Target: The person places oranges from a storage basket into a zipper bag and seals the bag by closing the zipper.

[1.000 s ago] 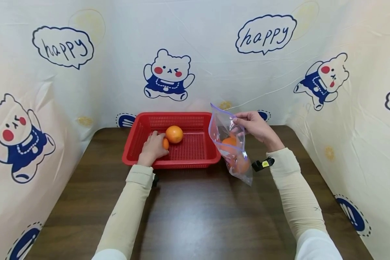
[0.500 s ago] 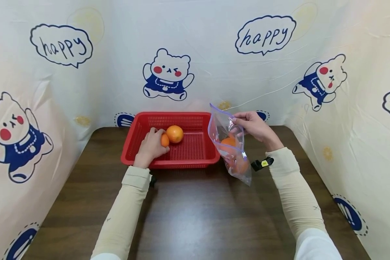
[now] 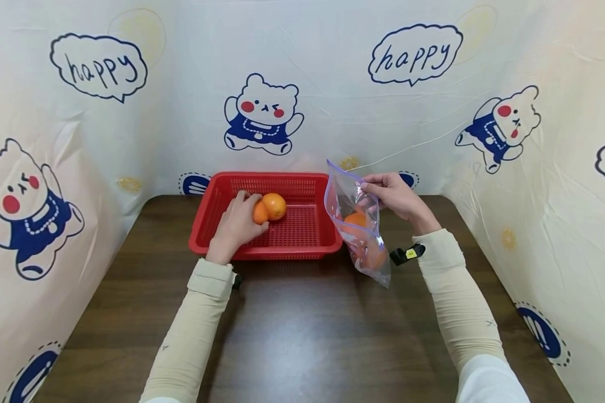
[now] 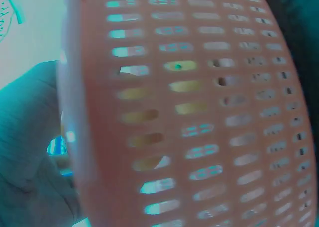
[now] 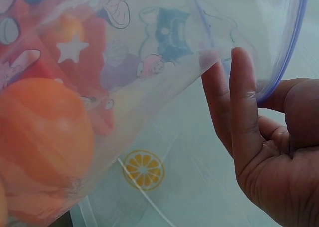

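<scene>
In the head view my left hand (image 3: 236, 224) grips an orange (image 3: 260, 212) inside the red plastic basket (image 3: 282, 254). A second orange (image 3: 275, 206) sits right beside it. The left wrist view is mostly the basket's slotted wall (image 4: 99, 152), with part of the left hand (image 4: 30, 142) behind its rim. At the basket's right end, my right hand (image 3: 397, 196) pinches the purple-edged mouth of a clear zip bag (image 3: 345, 184), which gapes toward the left. Oranges (image 3: 355, 221) lie in the bag; one orange (image 5: 45, 147) looms large in the right wrist view.
The basket stands toward the back of a dark wooden table (image 3: 292, 324). A white printed cloth (image 3: 333, 112) hangs behind and along both sides. A black strap device (image 3: 407, 254) is on the right wrist, close to the bag.
My left hand has closed further round its orange and shifted it slightly up and right, so it now overlaps the second orange. The right hand and bag have stayed put.
</scene>
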`<state>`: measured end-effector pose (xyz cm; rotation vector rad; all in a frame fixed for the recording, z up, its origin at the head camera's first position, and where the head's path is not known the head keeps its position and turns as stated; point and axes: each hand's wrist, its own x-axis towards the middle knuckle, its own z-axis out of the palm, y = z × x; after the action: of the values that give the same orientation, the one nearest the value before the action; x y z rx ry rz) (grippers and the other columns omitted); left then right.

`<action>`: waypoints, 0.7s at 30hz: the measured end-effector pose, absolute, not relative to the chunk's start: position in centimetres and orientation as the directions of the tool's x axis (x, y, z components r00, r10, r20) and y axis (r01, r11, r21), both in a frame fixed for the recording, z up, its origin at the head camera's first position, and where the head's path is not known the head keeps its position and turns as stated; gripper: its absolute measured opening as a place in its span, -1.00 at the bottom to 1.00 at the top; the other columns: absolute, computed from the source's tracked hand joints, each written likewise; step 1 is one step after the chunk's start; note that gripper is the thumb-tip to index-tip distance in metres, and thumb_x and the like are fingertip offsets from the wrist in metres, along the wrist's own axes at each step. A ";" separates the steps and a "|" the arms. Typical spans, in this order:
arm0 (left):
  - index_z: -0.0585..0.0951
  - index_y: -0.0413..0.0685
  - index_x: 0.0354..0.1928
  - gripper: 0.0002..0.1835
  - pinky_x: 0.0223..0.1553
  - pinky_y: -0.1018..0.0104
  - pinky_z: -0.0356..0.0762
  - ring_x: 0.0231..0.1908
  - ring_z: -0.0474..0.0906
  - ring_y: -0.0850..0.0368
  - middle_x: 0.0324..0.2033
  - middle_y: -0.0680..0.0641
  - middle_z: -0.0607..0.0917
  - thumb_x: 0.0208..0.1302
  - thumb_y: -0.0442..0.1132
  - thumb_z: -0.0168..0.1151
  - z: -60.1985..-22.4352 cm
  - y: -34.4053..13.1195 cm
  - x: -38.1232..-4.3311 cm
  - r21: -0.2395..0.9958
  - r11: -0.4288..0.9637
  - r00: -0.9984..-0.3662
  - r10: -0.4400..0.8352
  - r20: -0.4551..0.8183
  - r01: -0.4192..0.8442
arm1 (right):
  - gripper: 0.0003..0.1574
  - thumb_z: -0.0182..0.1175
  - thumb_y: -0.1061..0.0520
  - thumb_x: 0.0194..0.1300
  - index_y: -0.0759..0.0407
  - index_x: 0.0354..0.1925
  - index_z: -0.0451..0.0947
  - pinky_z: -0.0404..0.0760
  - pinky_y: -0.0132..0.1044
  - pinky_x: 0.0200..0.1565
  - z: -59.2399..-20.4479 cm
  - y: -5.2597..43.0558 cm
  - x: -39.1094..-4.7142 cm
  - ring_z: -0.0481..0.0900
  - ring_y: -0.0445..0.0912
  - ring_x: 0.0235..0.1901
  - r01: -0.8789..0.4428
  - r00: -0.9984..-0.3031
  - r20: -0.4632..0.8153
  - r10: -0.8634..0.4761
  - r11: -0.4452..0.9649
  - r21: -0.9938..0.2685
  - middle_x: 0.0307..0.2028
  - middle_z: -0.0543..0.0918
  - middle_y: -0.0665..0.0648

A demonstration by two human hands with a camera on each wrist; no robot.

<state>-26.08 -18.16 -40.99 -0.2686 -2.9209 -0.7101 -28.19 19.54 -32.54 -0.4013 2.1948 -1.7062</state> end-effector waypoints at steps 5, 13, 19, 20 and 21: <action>0.48 -0.08 0.33 -0.29 -0.03 -0.21 0.67 0.08 0.44 -0.19 0.22 -0.26 0.41 0.11 -0.13 0.48 -39.8 -17.5 -25.7 0.411 0.883 -0.970 0.166 0.180 0.227 | -0.53 -0.01 0.20 0.59 0.55 0.25 0.40 0.73 -0.35 -0.39 -32.6 19.6 -28.2 0.79 -0.15 -0.38 -0.025 -0.907 -0.083 -0.412 0.250 -0.968 -0.33 0.74 0.07; 0.49 -0.08 0.34 -0.28 0.04 -0.23 0.64 0.18 0.41 -0.24 0.26 -0.28 0.41 0.12 -0.17 0.52 -38.3 -16.4 -24.8 0.366 0.888 -0.953 0.206 0.223 0.278 | -0.49 -0.01 0.18 0.60 0.58 0.27 0.36 0.73 -0.37 -0.39 -32.5 19.7 -28.2 0.79 -0.15 -0.39 -0.025 -0.904 -0.085 -0.420 0.252 -0.967 -0.34 0.75 0.06; 0.51 -0.06 0.34 -0.28 0.08 -0.25 0.61 0.24 0.38 -0.26 0.28 -0.25 0.43 0.11 -0.18 0.53 -37.7 -15.8 -24.5 0.335 0.895 -0.945 0.220 0.242 0.294 | -0.50 0.00 0.17 0.59 0.56 0.27 0.37 0.73 -0.36 -0.39 -32.5 19.7 -28.2 0.79 -0.16 -0.39 -0.027 -0.904 -0.084 -0.419 0.254 -0.967 -0.33 0.75 0.06; 0.50 -0.06 0.34 -0.28 0.09 -0.26 0.60 0.25 0.38 -0.27 0.28 -0.26 0.43 0.11 -0.19 0.53 -37.6 -15.8 -24.5 0.332 0.895 -0.944 0.223 0.242 0.297 | -0.50 0.00 0.18 0.59 0.56 0.27 0.37 0.73 -0.36 -0.39 -32.5 19.7 -28.2 0.79 -0.16 -0.39 -0.028 -0.904 -0.084 -0.420 0.254 -0.967 -0.33 0.75 0.06; 0.51 -0.06 0.34 -0.28 0.10 -0.26 0.60 0.25 0.38 -0.27 0.29 -0.26 0.43 0.11 -0.19 0.53 -37.6 -15.8 -24.4 0.330 0.896 -0.944 0.224 0.244 0.298 | -0.50 0.00 0.18 0.59 0.56 0.27 0.38 0.73 -0.36 -0.38 -32.5 19.7 -28.2 0.79 -0.16 -0.39 -0.028 -0.904 -0.084 -0.419 0.253 -0.967 -0.33 0.75 0.06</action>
<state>-24.41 -15.76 -37.59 -0.3982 -2.8625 -0.5441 -28.19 19.73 -32.48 -0.4115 2.2057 -1.6924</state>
